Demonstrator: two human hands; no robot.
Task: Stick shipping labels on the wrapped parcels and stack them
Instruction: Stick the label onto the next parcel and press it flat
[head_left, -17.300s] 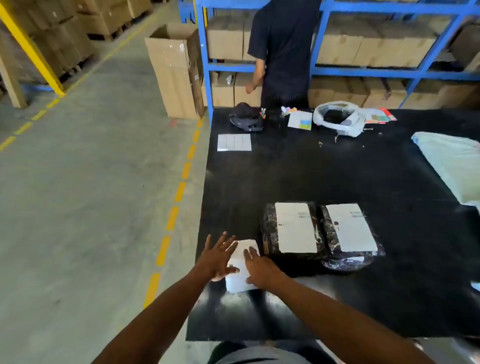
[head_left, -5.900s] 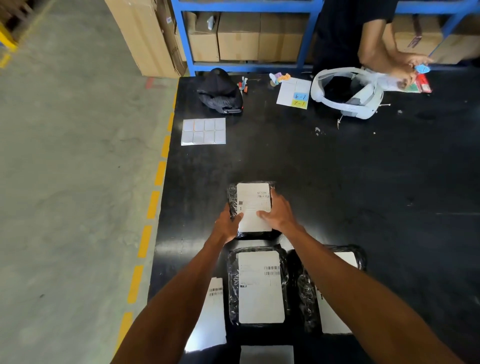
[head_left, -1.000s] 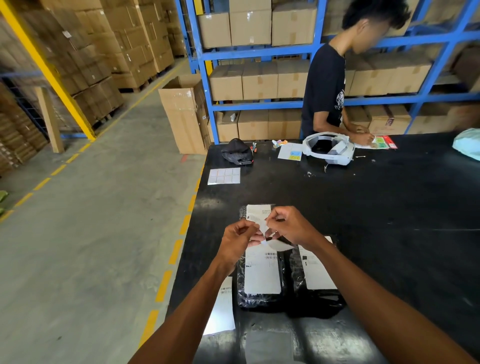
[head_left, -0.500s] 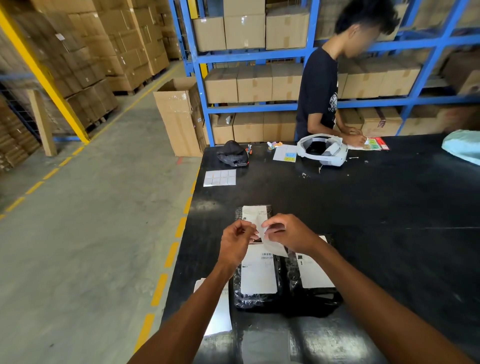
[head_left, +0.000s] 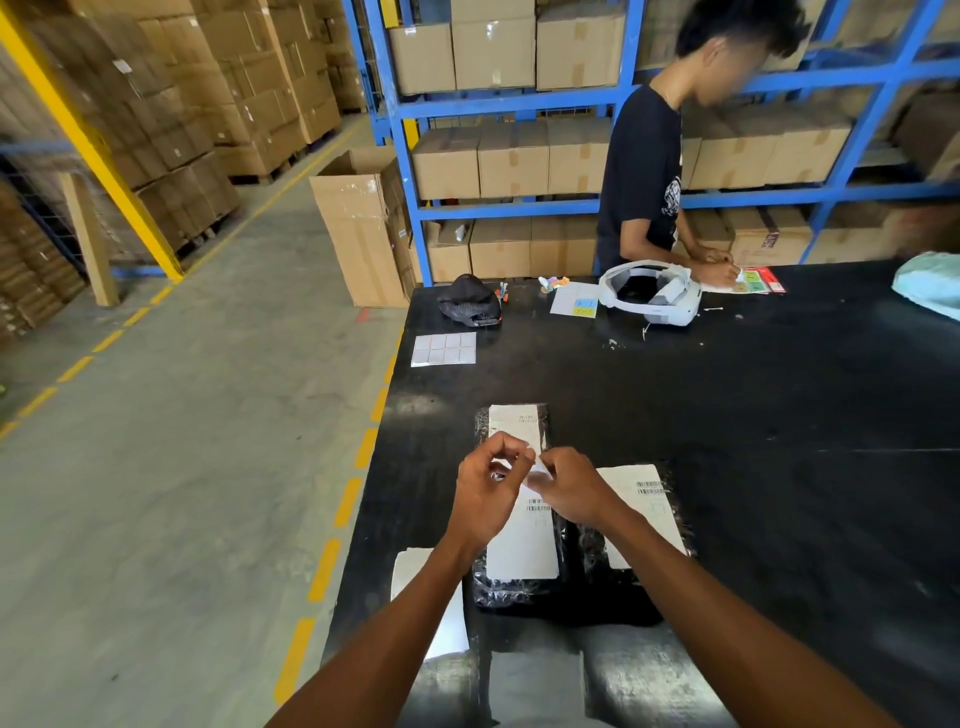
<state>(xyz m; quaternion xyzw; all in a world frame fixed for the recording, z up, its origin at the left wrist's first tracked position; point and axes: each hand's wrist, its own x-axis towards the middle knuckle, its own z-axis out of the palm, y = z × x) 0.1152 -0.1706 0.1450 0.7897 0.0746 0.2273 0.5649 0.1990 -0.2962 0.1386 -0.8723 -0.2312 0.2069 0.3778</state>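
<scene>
Three black-wrapped parcels with white labels lie on the black table (head_left: 727, 415): a small far parcel (head_left: 514, 423), a near-left parcel (head_left: 519, 551) and a near-right parcel (head_left: 644, 514). My left hand (head_left: 488, 493) and my right hand (head_left: 566, 488) meet above them, both pinching a small white piece of label paper (head_left: 535, 465) between the fingertips. A white backing sheet (head_left: 441, 603) lies at the table's left edge under my left forearm.
A sheet of blank labels (head_left: 444, 349), a black cap (head_left: 470, 301), a white headset (head_left: 649, 293) and papers lie at the far side, where a person (head_left: 649, 171) leans over the table. Blue shelving with cardboard boxes stands behind. Concrete floor lies left.
My hands have pulled closer together and the piece of paper between them looks smaller, more gathered in the fingers. The view has shifted slightly. The parcels have not moved.
</scene>
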